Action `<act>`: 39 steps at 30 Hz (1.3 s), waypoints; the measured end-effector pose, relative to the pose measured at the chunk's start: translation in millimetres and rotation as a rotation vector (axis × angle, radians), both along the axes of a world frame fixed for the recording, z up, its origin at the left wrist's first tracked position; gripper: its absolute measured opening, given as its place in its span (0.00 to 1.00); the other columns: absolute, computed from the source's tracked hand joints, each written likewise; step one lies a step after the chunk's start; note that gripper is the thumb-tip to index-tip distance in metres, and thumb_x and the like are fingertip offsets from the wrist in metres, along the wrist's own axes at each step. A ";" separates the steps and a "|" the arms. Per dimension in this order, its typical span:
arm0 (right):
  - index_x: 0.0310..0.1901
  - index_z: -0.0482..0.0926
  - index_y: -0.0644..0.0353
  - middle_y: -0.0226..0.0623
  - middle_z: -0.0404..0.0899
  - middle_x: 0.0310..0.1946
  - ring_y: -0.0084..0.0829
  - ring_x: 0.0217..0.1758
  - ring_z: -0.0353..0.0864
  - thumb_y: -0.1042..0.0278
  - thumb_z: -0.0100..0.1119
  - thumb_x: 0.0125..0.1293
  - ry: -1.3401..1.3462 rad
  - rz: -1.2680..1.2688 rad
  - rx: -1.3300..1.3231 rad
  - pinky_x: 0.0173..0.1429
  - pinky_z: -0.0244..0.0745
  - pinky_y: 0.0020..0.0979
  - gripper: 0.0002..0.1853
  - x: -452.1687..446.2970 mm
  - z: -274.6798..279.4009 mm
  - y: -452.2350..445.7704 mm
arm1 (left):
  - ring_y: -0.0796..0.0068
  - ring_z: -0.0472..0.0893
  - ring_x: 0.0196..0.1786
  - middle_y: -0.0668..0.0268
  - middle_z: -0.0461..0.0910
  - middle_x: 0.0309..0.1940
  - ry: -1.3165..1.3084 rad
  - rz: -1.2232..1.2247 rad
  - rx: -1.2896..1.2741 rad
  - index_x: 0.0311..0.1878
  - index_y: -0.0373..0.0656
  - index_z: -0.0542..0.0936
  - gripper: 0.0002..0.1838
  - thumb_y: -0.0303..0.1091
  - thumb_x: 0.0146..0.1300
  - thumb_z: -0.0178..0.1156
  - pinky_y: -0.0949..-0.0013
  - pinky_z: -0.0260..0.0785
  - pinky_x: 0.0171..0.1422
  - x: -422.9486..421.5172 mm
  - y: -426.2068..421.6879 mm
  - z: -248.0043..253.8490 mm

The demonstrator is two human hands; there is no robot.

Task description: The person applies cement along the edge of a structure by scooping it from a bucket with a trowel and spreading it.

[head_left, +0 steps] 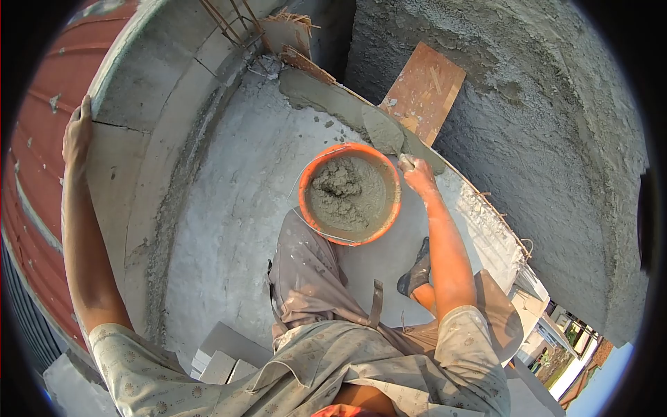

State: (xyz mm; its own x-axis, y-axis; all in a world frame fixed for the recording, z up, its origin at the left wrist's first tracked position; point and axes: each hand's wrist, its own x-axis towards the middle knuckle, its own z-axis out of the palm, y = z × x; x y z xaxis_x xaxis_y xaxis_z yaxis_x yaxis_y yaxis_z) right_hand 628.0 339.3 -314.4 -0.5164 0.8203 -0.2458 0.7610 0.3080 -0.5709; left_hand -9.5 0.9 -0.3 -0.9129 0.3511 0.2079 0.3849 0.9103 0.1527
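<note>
My right hand [417, 174] is closed around the handle of a trowel. The trowel's mortar-coated blade [382, 131] lies against a strip of wet grey mortar [326, 99] along the slab's edge. Just left of that hand, an orange bucket [306, 182] with a wire handle stands on the slab, holding wet mortar [347, 194] with a hollow scooped in it. Away on the left, my left hand [78, 135] rests on the top edge of a block wall [125, 149], its fingers stretched along the edge and holding no tool.
Wooden formwork [479, 198] borders the slab [215, 208]. Beyond it a brown board [424, 90] leans by a rough cement wall [535, 160]. Rebar [233, 24] sticks up at the top. Grey blocks [219, 365] lie near my body; a red metal roof [48, 160] is outside the wall.
</note>
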 end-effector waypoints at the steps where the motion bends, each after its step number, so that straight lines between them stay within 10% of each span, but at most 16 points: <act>1: 0.52 0.84 0.60 0.52 0.86 0.41 0.57 0.46 0.84 0.51 0.59 0.69 -0.016 -0.069 -0.040 0.51 0.78 0.48 0.21 6.1 -5.0 -1.4 | 0.55 0.69 0.76 0.55 0.74 0.70 -0.003 -0.001 0.004 0.73 0.54 0.74 0.41 0.73 0.71 0.38 0.51 0.55 0.79 0.7 -1.1 -0.1; 6: 0.56 0.82 0.63 0.49 0.84 0.31 0.46 0.34 0.85 0.57 0.64 0.69 0.010 -0.483 -0.388 0.42 0.80 0.44 0.21 49.2 19.5 -32.6 | 0.55 0.69 0.76 0.55 0.74 0.70 -0.008 0.017 -0.005 0.73 0.54 0.73 0.41 0.73 0.71 0.38 0.52 0.56 0.78 -2.1 -0.6 0.2; 13: 0.58 0.82 0.61 0.50 0.87 0.46 0.48 0.50 0.87 0.58 0.64 0.69 0.097 -0.270 0.309 0.54 0.80 0.43 0.21 77.9 -10.9 -31.7 | 0.54 0.68 0.76 0.55 0.74 0.70 -0.012 0.036 -0.033 0.73 0.55 0.73 0.41 0.73 0.71 0.37 0.51 0.56 0.78 1.7 1.1 0.5; 18: 0.59 0.82 0.60 0.49 0.85 0.53 0.53 0.54 0.85 0.58 0.64 0.68 -0.211 -0.296 0.051 0.58 0.79 0.44 0.22 43.1 42.1 -31.3 | 0.54 0.69 0.76 0.55 0.75 0.70 0.002 0.047 -0.041 0.73 0.54 0.73 0.41 0.72 0.71 0.38 0.52 0.56 0.78 10.9 6.7 6.6; 22: 0.59 0.82 0.58 0.51 0.87 0.47 0.53 0.49 0.87 0.59 0.65 0.66 0.166 -0.125 -0.069 0.53 0.81 0.44 0.22 56.8 122.8 -35.5 | 0.54 0.69 0.76 0.55 0.74 0.70 -0.045 0.047 -0.020 0.73 0.54 0.73 0.41 0.73 0.70 0.38 0.52 0.56 0.78 14.6 6.2 6.4; 28: 0.52 0.84 0.60 0.45 0.84 0.35 0.45 0.38 0.86 0.61 0.66 0.64 -0.377 0.490 0.397 0.45 0.80 0.44 0.18 13.6 180.4 -68.3 | 0.55 0.68 0.76 0.57 0.74 0.71 -0.021 0.069 -0.030 0.74 0.55 0.72 0.44 0.77 0.67 0.40 0.50 0.54 0.79 -3.4 2.1 -0.5; 30: 0.48 0.84 0.60 0.44 0.82 0.32 0.48 0.35 0.85 0.62 0.65 0.63 -0.408 0.578 0.580 0.43 0.79 0.46 0.15 9.0 122.1 -90.1 | 0.54 0.68 0.77 0.58 0.73 0.72 -0.018 0.067 -0.025 0.74 0.56 0.72 0.44 0.77 0.66 0.40 0.50 0.54 0.79 -3.3 1.8 -3.9; 39: 0.50 0.87 0.62 0.49 0.88 0.36 0.41 0.39 0.89 0.56 0.68 0.61 -0.175 0.341 -0.398 0.47 0.81 0.39 0.21 33.5 103.5 -79.5 | 0.54 0.68 0.76 0.58 0.74 0.71 -0.044 0.070 -0.010 0.74 0.56 0.72 0.44 0.77 0.66 0.38 0.49 0.54 0.79 -0.3 3.2 -2.2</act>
State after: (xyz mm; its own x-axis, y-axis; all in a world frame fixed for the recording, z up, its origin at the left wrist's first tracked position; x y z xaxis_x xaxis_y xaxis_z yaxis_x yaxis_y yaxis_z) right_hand 661.5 259.7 -210.9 -0.6598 0.4403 -0.6089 0.7502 0.3399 -0.5672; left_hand -9.7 4.1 -2.5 -0.9434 0.2882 0.1644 0.3136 0.9362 0.1589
